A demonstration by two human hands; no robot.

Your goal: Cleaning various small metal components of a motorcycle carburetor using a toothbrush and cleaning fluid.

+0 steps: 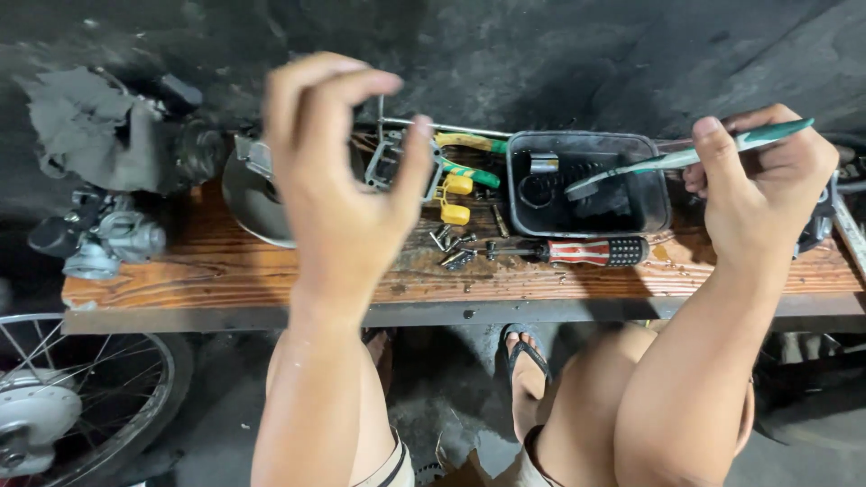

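Toothbrush: green-and-white handle, worn bristles pointing down into a black tray of dark liquid. Right hand grips the handle, fingers curled closed around it, above the tray's right edge. Left hand raised, blurred, empty; thumb and fingers curved, half open. Between the hands, on the wooden bench: red-striped screwdriver, loose screws, yellow-handled pliers.

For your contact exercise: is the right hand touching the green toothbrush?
Touching. The head view shows the right hand with its fingers closed around the green toothbrush handle, bristles over the black tray.
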